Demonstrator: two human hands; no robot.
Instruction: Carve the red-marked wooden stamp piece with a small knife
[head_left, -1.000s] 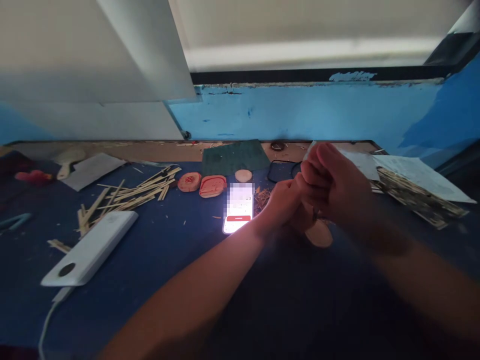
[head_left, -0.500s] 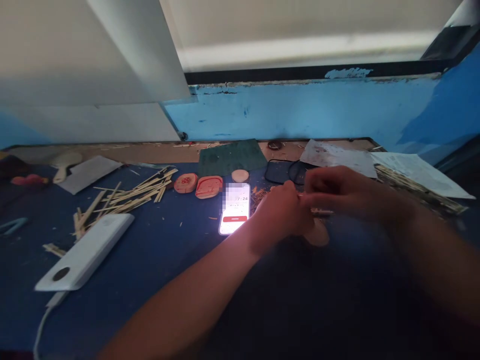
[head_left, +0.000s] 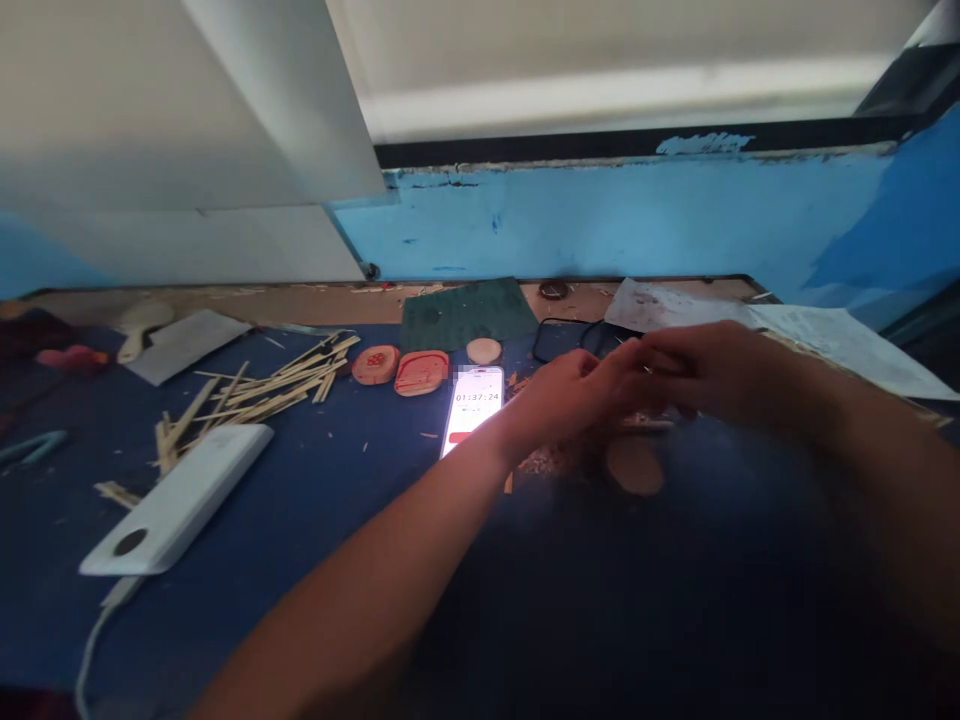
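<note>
My left hand (head_left: 564, 398) and my right hand (head_left: 694, 372) meet fingertip to fingertip above the blue table (head_left: 315, 520), just right of a lit phone (head_left: 472, 405). Both hands have their fingers pinched together; what lies between them is too small and dark to name. Below them lie a flat oval wooden piece (head_left: 634, 465) and a small heap of wood shavings (head_left: 541, 460). A thin stick-like piece (head_left: 643, 424) shows under my right hand.
A white power bank (head_left: 180, 498) with a cable lies at the left front. Behind it sits a scatter of thin wooden sticks (head_left: 262, 390). Two reddish carved pieces (head_left: 401, 369), a small round disc (head_left: 484, 351), a green mat (head_left: 466, 312), glasses (head_left: 562, 338) and papers (head_left: 840, 345) lie further back.
My right hand has dropped from a raised fist down to the table and now pinches at my left hand's fingertips. The left hand shifted slightly right. Shavings now show beneath.
</note>
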